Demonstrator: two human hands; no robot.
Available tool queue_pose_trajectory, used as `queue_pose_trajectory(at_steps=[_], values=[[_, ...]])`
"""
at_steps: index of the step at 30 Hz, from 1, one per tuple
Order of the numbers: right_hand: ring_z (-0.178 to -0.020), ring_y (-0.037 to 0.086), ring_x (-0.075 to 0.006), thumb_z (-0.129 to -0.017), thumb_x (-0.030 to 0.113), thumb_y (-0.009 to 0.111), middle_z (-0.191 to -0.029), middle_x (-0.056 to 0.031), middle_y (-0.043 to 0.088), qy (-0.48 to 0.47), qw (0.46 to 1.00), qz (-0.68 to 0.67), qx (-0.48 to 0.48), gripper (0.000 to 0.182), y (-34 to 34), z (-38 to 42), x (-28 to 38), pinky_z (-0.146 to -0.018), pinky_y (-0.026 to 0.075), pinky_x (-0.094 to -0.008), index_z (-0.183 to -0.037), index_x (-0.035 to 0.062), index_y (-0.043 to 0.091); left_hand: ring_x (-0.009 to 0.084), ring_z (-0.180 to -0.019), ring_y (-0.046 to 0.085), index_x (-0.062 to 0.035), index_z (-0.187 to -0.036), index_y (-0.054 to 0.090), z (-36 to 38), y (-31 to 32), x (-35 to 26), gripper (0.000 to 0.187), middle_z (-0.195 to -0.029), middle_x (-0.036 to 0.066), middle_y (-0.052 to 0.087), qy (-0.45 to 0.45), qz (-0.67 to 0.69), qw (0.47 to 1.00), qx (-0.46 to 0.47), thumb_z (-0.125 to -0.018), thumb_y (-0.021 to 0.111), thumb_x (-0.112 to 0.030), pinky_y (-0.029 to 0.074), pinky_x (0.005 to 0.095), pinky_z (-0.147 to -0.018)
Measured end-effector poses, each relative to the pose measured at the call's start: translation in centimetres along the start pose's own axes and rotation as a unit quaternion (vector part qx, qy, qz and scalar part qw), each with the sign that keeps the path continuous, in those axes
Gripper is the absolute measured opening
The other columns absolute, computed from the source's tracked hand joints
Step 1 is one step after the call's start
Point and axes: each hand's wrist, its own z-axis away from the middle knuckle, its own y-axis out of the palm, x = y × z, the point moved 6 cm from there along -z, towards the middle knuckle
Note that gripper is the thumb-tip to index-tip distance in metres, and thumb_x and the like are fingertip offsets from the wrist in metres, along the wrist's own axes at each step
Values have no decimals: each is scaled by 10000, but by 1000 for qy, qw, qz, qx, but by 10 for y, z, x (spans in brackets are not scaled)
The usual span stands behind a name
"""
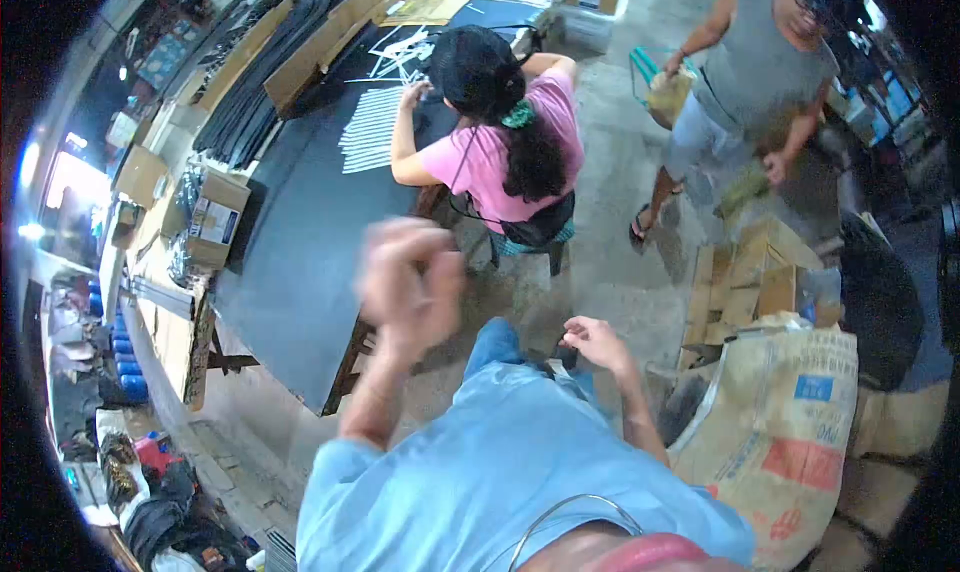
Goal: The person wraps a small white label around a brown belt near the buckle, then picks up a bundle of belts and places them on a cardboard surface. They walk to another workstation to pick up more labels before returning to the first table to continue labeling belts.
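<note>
The table [290, 232], left of the left hand [412, 284] and beyond it, has a smooth, flat, dark grey-blue top. A pale sack [755, 417], to the right of the right hand [596, 342], bears blue and red printed patches and the letters PVC. Thin white strips [372, 137], many lined up closely, lie on the tabletop beyond the left hand. That hand is blurred, fingers curled; the right's bend loosely. Whether either grips anything, I cannot tell.

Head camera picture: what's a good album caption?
Workshop moment: left hand raised and blurred, right hand lower, while someone in pink sits at the dark table.
</note>
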Motion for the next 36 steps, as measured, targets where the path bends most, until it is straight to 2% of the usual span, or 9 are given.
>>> queue_pose_trajectory(at_steps=[2,5,7,11,14,21,25,30,36], values=[[-844,647,-240,-815,199,613,-931,-146,660,1,999,3,54,287,3,-27,-27,-745,507,-338,-1028,7,602,232,-686,572,-18,-846,584,70,74,47,78,-778,118,576,-257,136,934,207,-771,598,-34,459,327,-616],[-865,640,-273,-807,273,629,-906,-162,664,36,970,173,166,346,9,-51,-29,-756,500,-362,-1030,9,606,376,-788,597,-13,-838,570,259,136,123,142,-847,183,589,-247,22,867,432,-806,528,-145,492,455,-678],[-873,639,-274,-804,261,614,-921,-165,663,-6,942,254,218,320,35,-73,-74,-764,498,-371,-1014,19,619,356,-860,611,-57,-906,635,368,135,155,242,-885,206,627,-357,16,716,600,-759,589,-243,501,445,-735],[-876,638,-272,-801,274,596,-941,-171,659,65,957,115,258,320,76,-101,-106,-756,494,-362,-993,21,639,337,-925,614,-84,-960,678,459,118,235,326,-963,180,647,-694,66,603,388,-756,594,-323,475,396,-834],[-723,631,-250,-758,241,627,-776,-125,669,75,989,29,122,267,108,-130,-243,-667,483,-365,-854,-6,660,337,-937,610,-77,-959,675,449,122,301,322,-954,185,647,-674,23,647,355,-765,553,-303,475,407,-829],[-685,619,-196,-763,159,592,-747,-98,666,157,985,-5,69,190,118,-177,-127,-628,483,-340,-834,0,669,361,-914,609,-82,-936,669,356,115,428,281,-912,195,649,-510,22,705,493,-787,550,-289,485,417,-829],[-618,590,-133,-761,27,582,-776,-84,660,250,960,-129,1,147,136,-201,-112,-512,451,-262,-881,-18,655,250,-928,639,-12,-1053,599,345,94,468,311,-985,162,656,-692,213,515,459,-872,511,-249,498,449,-783],[-590,584,-122,-769,41,577,-721,-66,643,284,943,-166,-50,139,138,-219,-113,-496,460,-256,-868,-1,664,213,-952,634,6,-1114,551,342,92,468,319,-1067,139,636,-692,305,527,387,-908,469,-224,487,375,-725],[-582,599,-143,-741,107,601,-646,-65,642,179,980,82,32,133,147,-240,-111,-521,467,-294,-759,14,695,177,-910,639,3,-1110,555,350,87,464,291,-1021,114,648,-689,287,570,343,-914,499,-205,454,277,-648]])
